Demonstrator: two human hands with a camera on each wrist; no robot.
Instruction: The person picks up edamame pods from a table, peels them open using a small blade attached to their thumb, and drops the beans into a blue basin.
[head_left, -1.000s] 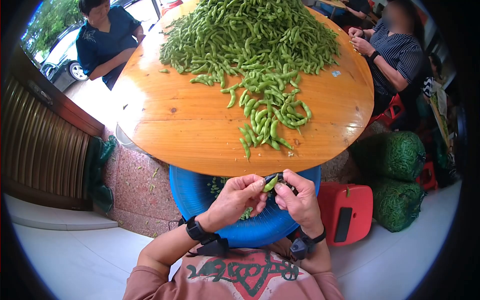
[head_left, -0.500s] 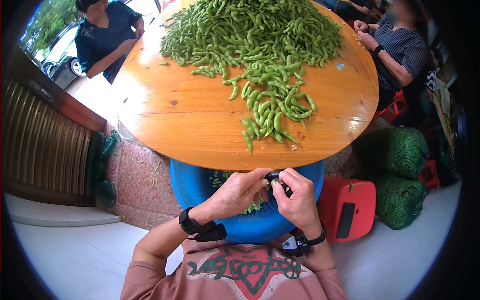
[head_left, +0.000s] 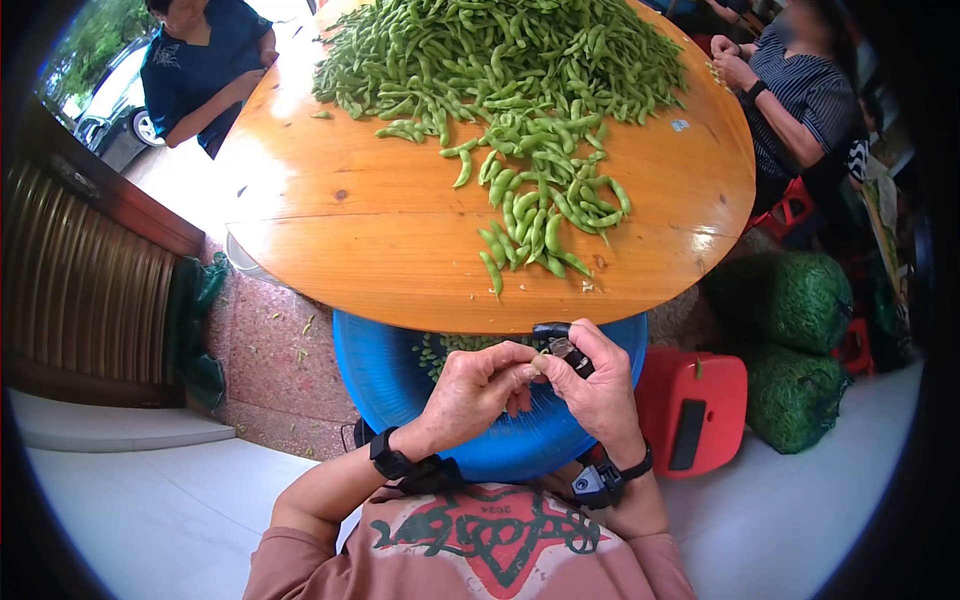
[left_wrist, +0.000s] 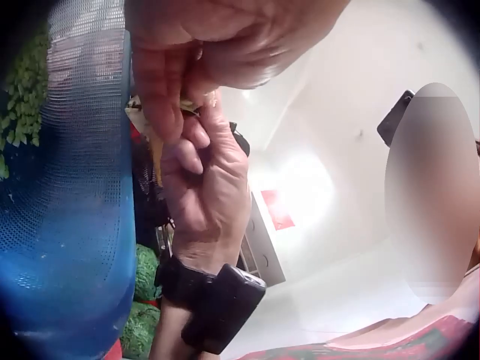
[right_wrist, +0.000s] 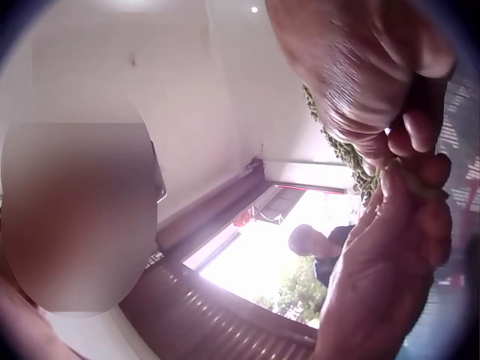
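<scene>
Over the blue basin (head_left: 360, 375), both hands meet at their fingertips. My left hand (head_left: 478, 392) pinches a small green pod (head_left: 542, 356), mostly covered by the fingers. From the other side my right hand (head_left: 603, 398) pinches it with thumb and fingertips; black bands (head_left: 575, 358) are wrapped around its fingers. In the left wrist view a bit of the pod (left_wrist: 189, 106) shows between the fingers. Shelled beans (head_left: 430, 358) lie in the basin. A large heap of green pods (head_left: 500, 60) covers the far part of the wooden table (head_left: 380, 260), with looser pods (head_left: 530, 225) nearer.
A red stool (head_left: 700, 400) is right of the basin, beside full green mesh bags (head_left: 805, 300). One person in dark clothing (head_left: 195, 75) stands at the table's left; another in a striped top (head_left: 800, 95) is at the right. Green netting (head_left: 200, 300) hangs by the slatted door (head_left: 90, 290).
A plump green pod was plainly visible between the hands a second ago; now only a small green bit shows. The fingers have shifted, and the right index finger has lifted away from the left hand.
</scene>
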